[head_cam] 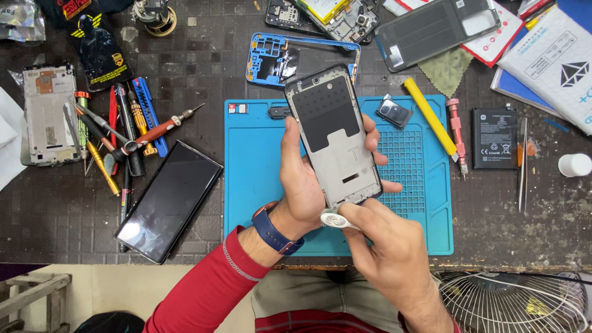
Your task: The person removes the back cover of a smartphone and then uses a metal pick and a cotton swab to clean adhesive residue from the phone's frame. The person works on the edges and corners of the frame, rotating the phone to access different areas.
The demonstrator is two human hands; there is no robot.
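Note:
My left hand grips a phone frame, grey with a black panel on its upper half, held upright above the blue work mat. My right hand pinches a small white round opening tool against the frame's bottom edge. A blue watch sits on my left wrist below a red sleeve.
Black phone lies left of the mat. Screwdrivers and tweezers are piled farther left beside a bare phone chassis. A blue mid-frame, a yellow pry stick, a battery, and a camera module lie around. A wire fan guard is at bottom right.

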